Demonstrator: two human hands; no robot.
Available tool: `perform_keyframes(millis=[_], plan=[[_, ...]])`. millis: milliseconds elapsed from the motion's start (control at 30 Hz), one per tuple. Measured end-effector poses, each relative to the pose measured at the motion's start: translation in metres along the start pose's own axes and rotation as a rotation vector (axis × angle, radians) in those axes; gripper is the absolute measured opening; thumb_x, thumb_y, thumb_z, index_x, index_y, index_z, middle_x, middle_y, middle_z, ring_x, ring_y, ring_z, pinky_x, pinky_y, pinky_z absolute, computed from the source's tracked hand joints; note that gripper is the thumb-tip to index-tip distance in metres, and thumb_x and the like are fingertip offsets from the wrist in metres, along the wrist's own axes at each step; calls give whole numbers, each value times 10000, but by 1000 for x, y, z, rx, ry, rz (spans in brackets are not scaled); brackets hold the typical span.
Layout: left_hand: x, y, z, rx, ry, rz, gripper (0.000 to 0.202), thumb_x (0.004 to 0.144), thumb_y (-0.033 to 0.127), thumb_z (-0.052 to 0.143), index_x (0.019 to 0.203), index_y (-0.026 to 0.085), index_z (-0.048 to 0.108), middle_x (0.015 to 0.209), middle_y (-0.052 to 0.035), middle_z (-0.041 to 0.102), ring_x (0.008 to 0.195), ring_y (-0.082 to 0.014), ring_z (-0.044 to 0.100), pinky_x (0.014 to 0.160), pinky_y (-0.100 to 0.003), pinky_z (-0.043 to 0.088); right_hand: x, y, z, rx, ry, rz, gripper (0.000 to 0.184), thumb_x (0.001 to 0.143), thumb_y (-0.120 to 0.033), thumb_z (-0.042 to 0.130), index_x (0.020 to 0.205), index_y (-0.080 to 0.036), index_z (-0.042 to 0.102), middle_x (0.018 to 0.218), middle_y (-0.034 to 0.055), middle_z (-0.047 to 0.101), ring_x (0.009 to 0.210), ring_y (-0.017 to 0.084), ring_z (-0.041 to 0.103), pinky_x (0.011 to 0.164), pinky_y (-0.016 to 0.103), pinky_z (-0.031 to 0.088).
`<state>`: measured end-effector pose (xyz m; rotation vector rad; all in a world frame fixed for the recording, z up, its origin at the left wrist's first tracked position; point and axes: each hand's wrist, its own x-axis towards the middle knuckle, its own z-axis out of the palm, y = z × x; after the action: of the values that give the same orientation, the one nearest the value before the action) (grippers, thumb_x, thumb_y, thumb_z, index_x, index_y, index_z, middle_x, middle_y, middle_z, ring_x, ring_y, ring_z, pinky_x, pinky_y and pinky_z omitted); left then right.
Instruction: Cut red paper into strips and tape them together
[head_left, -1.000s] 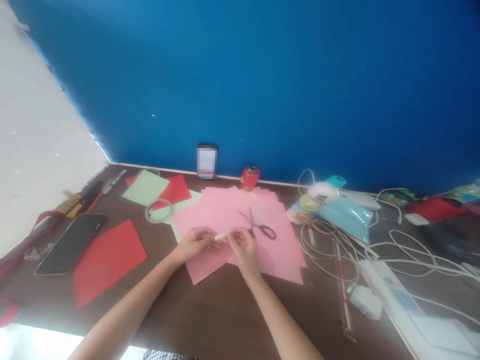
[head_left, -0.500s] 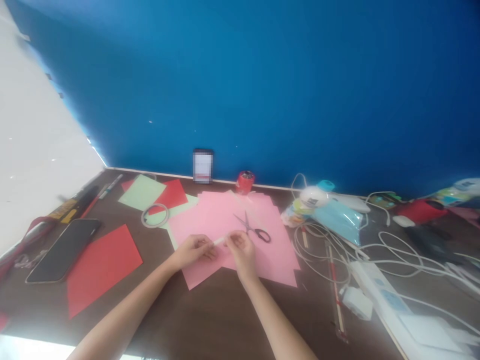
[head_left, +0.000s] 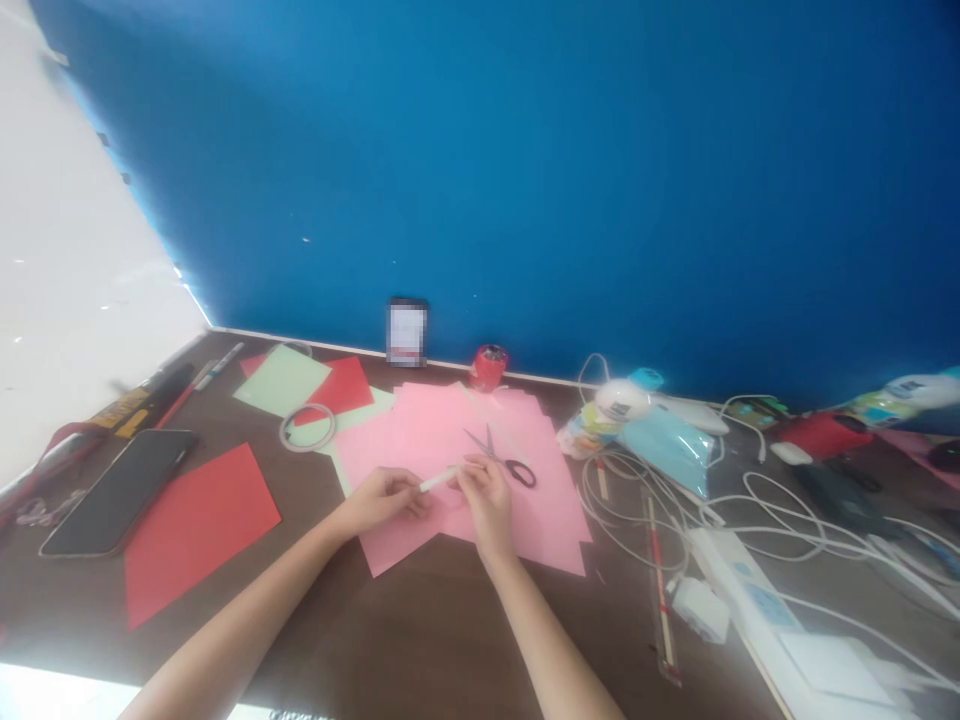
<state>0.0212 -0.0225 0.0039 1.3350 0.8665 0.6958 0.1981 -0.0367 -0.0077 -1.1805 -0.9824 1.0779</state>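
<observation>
Between my two hands a narrow whitish strip [head_left: 438,480], perhaps of paper, is held over the pink paper sheets [head_left: 420,430]. My left hand [head_left: 384,500] pinches its left end with curled fingers. The other end is pinched between thumb and fingers of my right hand [head_left: 486,497]. Just beyond the right hand, scissors [head_left: 498,455] with a dark handle lie on the pink sheets, blades spread. Whether the strip is flat or rolled I cannot make out.
A red round container [head_left: 489,368] stands behind the sheets. Leftward lie a tape roll [head_left: 331,432], green paper [head_left: 283,378], a red sheet [head_left: 202,535] and a phone [head_left: 120,490]. Rightward are a white bottle [head_left: 622,400], coiled cables [head_left: 637,530] and a power strip [head_left: 742,580].
My hands have drawn slightly apart, and more of the whitish strip shows between them. The view has shifted a little; the things on the table stay in place.
</observation>
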Motion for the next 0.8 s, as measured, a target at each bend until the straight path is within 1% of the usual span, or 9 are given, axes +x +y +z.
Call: perform_keyframes(millis=[67,100,167,267,333,433,533,733,800], plan=[[0,-1,0,5,4,-6,310,786,393,557,844,96,627,781,-107,685,729,-186,654,752,-353,505,0,0,-1,-94,31,-79,277,777,-315,546,1011,-180,485,860,69,650,719,169,619,724,361,502],[0,-2,1,12,12,-4,315,790,398,551,848,98,628,782,-106,685,729,-185,653,749,-348,504,-1,0,-1,-165,58,-151,278,789,-301,526,1037,-183,482,917,84,637,766,176,612,739,367,496],[0,-2,1,28,37,11,324,797,409,538,841,101,629,781,-103,684,727,-181,650,742,-336,502,-4,-1,-1,-350,75,-359,238,791,-262,514,1018,-194,516,972,95,608,865,197,584,781,384,476],[1,0,1,46,70,48,331,804,415,523,836,104,630,782,-94,683,727,-178,642,727,-318,496,-9,-5,2,-627,-35,-659,145,780,-197,527,910,-214,591,923,84,608,918,217,555,821,396,438],[1,1,2,70,74,77,324,811,406,513,853,109,636,805,-86,685,746,-178,636,729,-308,489,-13,-8,6,-749,-98,-757,153,784,-168,530,900,-223,612,908,76,620,902,217,559,808,387,424],[0,1,4,146,66,121,292,829,360,486,881,125,650,865,-76,686,778,-176,624,743,-296,474,-15,-10,9,-840,-135,-803,139,794,-148,532,867,-222,623,863,52,651,847,207,572,772,373,403],[-1,0,7,247,75,161,265,841,300,452,891,145,660,894,-60,686,795,-173,614,754,-286,460,-14,-10,10,-859,-151,-815,127,806,-146,523,816,-220,626,796,28,673,789,194,580,763,370,385],[-3,-2,11,414,134,213,260,824,241,431,916,169,663,831,-34,687,759,-170,615,712,-264,456,-13,-9,11,-899,-193,-809,173,813,-149,483,837,-224,637,786,29,683,764,187,586,785,374,376],[-3,-2,12,463,150,219,260,825,237,421,891,169,663,796,-29,683,725,-165,610,682,-256,451,-14,-8,12,-905,-192,-810,178,806,-143,479,836,-221,636,779,27,682,758,185,586,784,372,378]])
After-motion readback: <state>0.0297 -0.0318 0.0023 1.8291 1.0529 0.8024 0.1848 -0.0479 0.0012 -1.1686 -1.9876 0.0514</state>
